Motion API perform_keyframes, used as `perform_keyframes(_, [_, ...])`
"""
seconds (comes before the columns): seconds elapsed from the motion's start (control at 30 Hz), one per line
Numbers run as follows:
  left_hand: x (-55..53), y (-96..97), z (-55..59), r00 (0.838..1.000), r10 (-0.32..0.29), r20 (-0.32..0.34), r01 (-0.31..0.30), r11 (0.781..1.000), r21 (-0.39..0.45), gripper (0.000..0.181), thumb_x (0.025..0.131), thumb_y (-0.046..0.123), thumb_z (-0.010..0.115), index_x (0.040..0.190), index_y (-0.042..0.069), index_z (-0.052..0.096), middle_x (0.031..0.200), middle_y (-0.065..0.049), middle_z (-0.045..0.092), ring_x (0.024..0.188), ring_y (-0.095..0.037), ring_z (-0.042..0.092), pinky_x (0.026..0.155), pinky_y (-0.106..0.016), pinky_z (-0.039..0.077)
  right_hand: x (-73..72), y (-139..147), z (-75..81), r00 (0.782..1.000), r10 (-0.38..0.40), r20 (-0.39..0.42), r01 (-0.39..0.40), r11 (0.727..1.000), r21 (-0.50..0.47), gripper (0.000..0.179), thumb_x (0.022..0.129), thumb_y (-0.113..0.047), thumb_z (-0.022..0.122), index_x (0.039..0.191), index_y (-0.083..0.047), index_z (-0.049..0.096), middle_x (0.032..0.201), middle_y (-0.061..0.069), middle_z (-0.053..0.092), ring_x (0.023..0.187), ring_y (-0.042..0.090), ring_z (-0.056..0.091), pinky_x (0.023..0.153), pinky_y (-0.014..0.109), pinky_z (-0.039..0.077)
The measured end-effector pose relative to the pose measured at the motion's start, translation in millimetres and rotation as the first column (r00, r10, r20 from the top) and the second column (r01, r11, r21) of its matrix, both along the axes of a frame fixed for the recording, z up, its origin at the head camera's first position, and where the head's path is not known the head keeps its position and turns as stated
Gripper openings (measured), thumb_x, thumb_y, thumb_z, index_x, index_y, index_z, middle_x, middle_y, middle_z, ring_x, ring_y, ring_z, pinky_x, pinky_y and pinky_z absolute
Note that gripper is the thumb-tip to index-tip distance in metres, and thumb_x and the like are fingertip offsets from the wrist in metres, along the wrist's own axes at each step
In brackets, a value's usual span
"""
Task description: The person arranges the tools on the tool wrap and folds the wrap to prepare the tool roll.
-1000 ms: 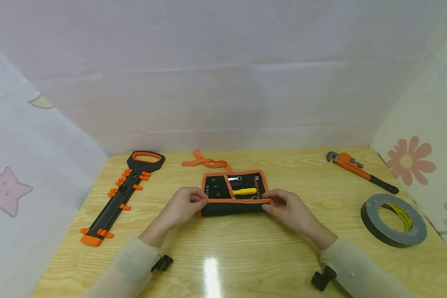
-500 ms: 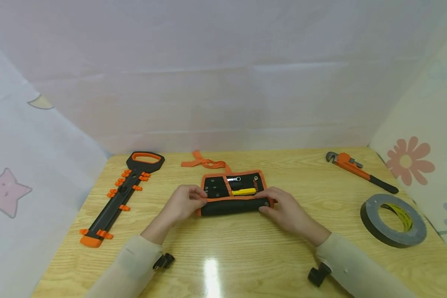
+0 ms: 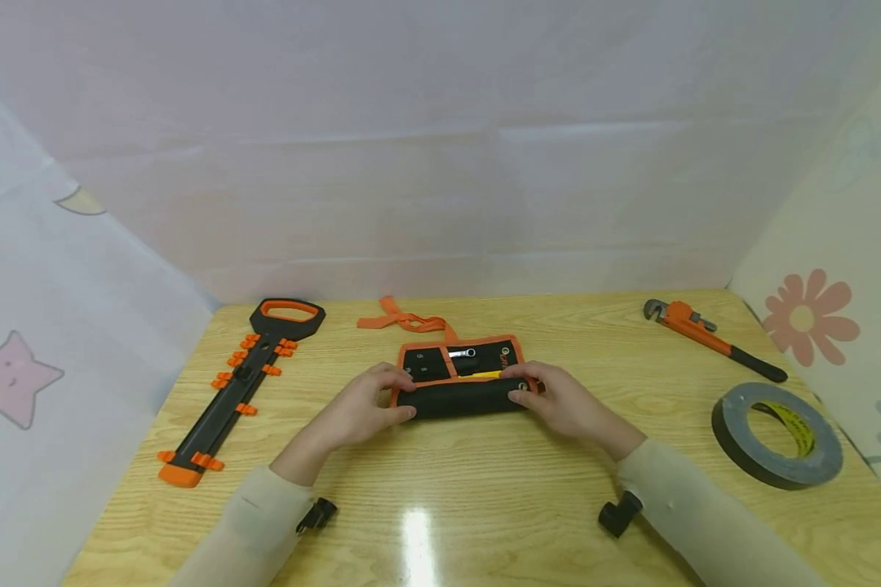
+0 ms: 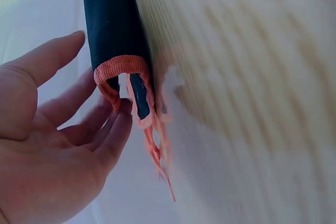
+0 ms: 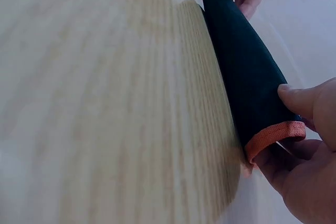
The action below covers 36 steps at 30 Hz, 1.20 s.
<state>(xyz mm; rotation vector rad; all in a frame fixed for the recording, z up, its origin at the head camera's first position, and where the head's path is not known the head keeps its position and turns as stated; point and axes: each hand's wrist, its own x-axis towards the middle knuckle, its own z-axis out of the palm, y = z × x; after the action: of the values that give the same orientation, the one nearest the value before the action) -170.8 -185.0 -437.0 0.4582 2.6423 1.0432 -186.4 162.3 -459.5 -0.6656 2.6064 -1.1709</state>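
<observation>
A black tool roll [image 3: 458,399] with orange trim lies at mid-table, its near part rolled into a thick tube. My left hand [image 3: 363,408] holds the left end; in the left wrist view its fingers bend behind the orange edge while the thumb stands just off the fabric. On the right end my right hand [image 5: 310,156] grips, thumb on top and fingers tucked at the trimmed opening. Beyond the tube, the flat part shows a ring-end spanner [image 3: 464,353] and a sliver of a yellow handle [image 3: 480,375]. An orange tie strap [image 3: 420,324] trails away behind.
At left lies a black and orange handled rack [image 3: 227,391] with orange clips. An orange pipe wrench [image 3: 705,334] rests at the back right, with a roll of grey tape [image 3: 741,456] nearer. Printed fabric [image 3: 440,204] hangs behind the wooden table [image 3: 484,505].
The near part has rolled farther away from me over the flat part, covering most of the yellow handle. Both hands have shifted slightly with it, and the left thumb and fingers are more spread.
</observation>
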Motion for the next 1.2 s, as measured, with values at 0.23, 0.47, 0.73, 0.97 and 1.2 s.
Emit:
perform_keyframes(0.23, [-2.1,6.5,-0.9,0.994,-0.088,-0.068,0.080,0.991,-0.108,0.044,0.093,0.012,0.085,0.134,0.008,0.071,0.143,-0.013,0.067,0.139,-0.037,0.057,0.120,-0.057,0.046,-10.0,0,-2.0,0.999,0.015,0.037,-0.014,1.000,-0.017,0.034,0.110,-0.020,0.064,0.143,-0.012,0.068,0.142,0.013,0.065,0.115,0.027,0.060,0.098,0.046,0.050])
perform_keyframes(0.47, [-4.3,12.4,-3.8,0.989,-0.123,-0.083,0.107,0.979,-0.174,0.050,0.091,0.005,0.084,0.138,0.010,0.067,0.143,-0.011,0.066,0.137,-0.034,0.058,0.117,-0.054,0.049,-14.9,-2,-4.0,1.000,0.017,-0.013,-0.017,1.000,0.011,0.034,0.111,-0.019,0.064,0.142,-0.008,0.070,0.115,0.009,0.061,0.086,0.017,0.048,0.075,0.030,0.042])
perform_keyframes(0.73, [-10.8,9.7,-3.7,0.985,-0.119,-0.122,0.096,0.980,-0.176,0.048,0.098,0.002,0.076,0.144,0.007,0.063,0.149,-0.013,0.066,0.141,-0.035,0.060,0.118,-0.055,0.049,-18.4,-4,-5.2,1.000,-0.011,-0.028,0.012,0.999,0.044,0.034,0.112,-0.020,0.061,0.141,-0.006,0.070,0.105,0.007,0.064,0.081,0.016,0.050,0.075,0.032,0.043])
perform_keyframes(0.97, [-16.5,5.9,-0.5,0.992,-0.063,-0.109,0.050,0.992,-0.112,0.038,0.104,0.005,0.071,0.142,0.008,0.068,0.141,-0.013,0.071,0.105,-0.023,0.067,0.092,-0.044,0.058,-21.3,-8,-5.5,0.996,-0.093,-0.012,0.093,0.995,0.047,0.032,0.112,-0.025,0.062,0.136,-0.004,0.070,0.120,0.009,0.073,0.094,0.018,0.059,0.084,0.038,0.050])
perform_keyframes(1.2, [-30.7,3.9,-4.5,0.998,0.010,-0.060,-0.011,1.000,-0.023,0.032,0.105,0.002,0.068,0.135,0.007,0.075,0.135,-0.013,0.075,0.097,-0.018,0.070,0.078,-0.033,0.056,-18.9,-8,-2.2,0.994,-0.107,0.026,0.107,0.994,0.020,0.032,0.109,-0.024,0.067,0.134,-0.004,0.073,0.123,0.011,0.073,0.091,0.019,0.062,0.083,0.037,0.053])
